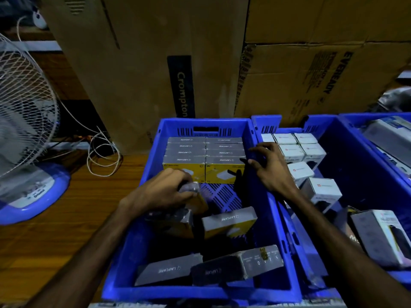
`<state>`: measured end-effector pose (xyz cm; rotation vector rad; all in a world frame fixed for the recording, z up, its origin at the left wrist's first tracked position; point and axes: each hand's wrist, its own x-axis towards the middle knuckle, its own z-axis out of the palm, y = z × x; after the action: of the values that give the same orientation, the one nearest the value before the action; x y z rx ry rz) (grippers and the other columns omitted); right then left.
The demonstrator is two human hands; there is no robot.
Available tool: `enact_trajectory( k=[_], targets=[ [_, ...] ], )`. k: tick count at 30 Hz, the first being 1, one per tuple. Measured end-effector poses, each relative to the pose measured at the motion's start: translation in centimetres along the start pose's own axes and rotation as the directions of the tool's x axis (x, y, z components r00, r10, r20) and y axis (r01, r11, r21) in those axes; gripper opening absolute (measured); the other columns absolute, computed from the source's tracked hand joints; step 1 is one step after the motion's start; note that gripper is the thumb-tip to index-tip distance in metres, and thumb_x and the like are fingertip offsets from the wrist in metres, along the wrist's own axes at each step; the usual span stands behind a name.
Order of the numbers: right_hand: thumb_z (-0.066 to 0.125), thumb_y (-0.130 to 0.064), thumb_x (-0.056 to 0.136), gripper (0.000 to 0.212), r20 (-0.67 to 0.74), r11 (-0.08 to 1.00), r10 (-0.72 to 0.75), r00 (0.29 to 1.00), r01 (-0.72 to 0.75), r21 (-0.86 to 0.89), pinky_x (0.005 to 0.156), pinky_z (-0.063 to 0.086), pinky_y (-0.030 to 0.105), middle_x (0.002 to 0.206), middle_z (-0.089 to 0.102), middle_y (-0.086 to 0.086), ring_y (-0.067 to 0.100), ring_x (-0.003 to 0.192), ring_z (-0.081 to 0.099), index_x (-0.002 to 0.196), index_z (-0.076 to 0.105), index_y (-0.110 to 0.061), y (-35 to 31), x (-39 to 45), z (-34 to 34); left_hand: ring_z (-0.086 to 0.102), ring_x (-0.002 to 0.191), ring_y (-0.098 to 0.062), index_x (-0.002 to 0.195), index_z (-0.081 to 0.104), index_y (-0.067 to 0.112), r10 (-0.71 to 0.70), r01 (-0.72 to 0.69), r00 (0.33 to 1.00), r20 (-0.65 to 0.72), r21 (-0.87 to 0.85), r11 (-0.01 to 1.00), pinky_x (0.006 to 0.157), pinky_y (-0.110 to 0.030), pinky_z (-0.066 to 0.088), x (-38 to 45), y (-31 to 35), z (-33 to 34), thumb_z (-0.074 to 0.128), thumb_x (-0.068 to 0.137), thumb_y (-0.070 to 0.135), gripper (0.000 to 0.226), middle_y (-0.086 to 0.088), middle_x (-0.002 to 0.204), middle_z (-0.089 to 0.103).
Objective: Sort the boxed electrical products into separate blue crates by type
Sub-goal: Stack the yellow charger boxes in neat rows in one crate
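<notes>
Hands work over a blue crate (153,152) of stacked boxes (205,154). Left hand (162,192) grips what looks like a yellow box (196,202); right hand (270,167) hovers, fingers spread, holding nothing.

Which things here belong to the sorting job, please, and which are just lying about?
Job: left hand gripping a yellow box; right hand; yellow boxes; white boxes; blue crates.
Lying about: fan; cable; cartons.
</notes>
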<state>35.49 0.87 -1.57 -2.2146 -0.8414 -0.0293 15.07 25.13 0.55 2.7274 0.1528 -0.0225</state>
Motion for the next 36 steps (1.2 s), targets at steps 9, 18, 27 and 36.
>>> enact_trajectory(
  k=[9, 18, 27, 36],
  targets=[
    [0.071, -0.042, 0.091, 0.038, 0.013, 0.989, -0.149, 0.989, 0.149, 0.016, 0.100, 0.047, 0.035, 0.121, 0.057, -0.006, 0.013, 0.114, 0.059, 0.126, 0.069, -0.029, -2.1, -1.0, -1.2, 0.070, 0.092, -0.002, 0.105, 0.075, 0.026, -0.165, -0.046, 0.918, -0.360, -0.511, 0.858, 0.081, -0.018, 0.054, 0.2, 0.6, -2.1, 0.078, 0.084, 0.042, 0.026, 0.009, 0.098, 0.076],
    [0.084, -0.052, 0.076, 0.053, 0.178, 0.966, -0.151, 0.972, 0.107, 0.235, 0.083, 0.045, 0.014, 0.104, 0.057, 0.000, 0.006, 0.098, 0.060, 0.123, 0.071, -0.030, -4.2, -1.8, -2.9, 0.073, 0.095, -0.008, 0.110, 0.072, 0.018, -0.258, -0.204, 0.894, -0.366, -0.847, 0.491, 0.081, -0.022, 0.059, 0.1, 2.9, -1.9, 0.067, 0.086, 0.024, 0.025, 0.007, 0.102, 0.080],
    [0.087, -0.034, 0.079, 0.036, 0.178, 0.968, -0.187, 0.966, 0.151, 0.199, 0.074, 0.050, 0.035, 0.094, 0.060, 0.005, 0.017, 0.081, 0.060, 0.110, 0.070, -0.023, -3.9, -0.8, -4.3, 0.071, 0.111, -0.007, 0.126, 0.069, 0.016, -0.186, -0.152, 0.925, -0.332, -0.769, 0.621, 0.095, -0.025, 0.057, 0.3, 1.7, -1.1, 0.068, 0.096, 0.008, 0.031, 0.007, 0.116, 0.078],
    [0.073, -0.058, 0.079, 0.055, 0.205, 0.966, -0.245, 0.947, 0.257, -0.034, 0.079, 0.052, 0.043, 0.096, 0.059, -0.006, 0.014, 0.086, 0.059, 0.120, 0.071, -0.020, -3.7, 0.1, -3.1, 0.061, 0.116, -0.021, 0.137, 0.060, 0.024, 0.067, -0.077, 0.937, -0.344, -0.016, 0.997, 0.096, -0.045, 0.054, 3.4, 2.8, -0.3, 0.076, 0.085, 0.044, 0.058, 0.002, 0.125, 0.063]
  ],
)
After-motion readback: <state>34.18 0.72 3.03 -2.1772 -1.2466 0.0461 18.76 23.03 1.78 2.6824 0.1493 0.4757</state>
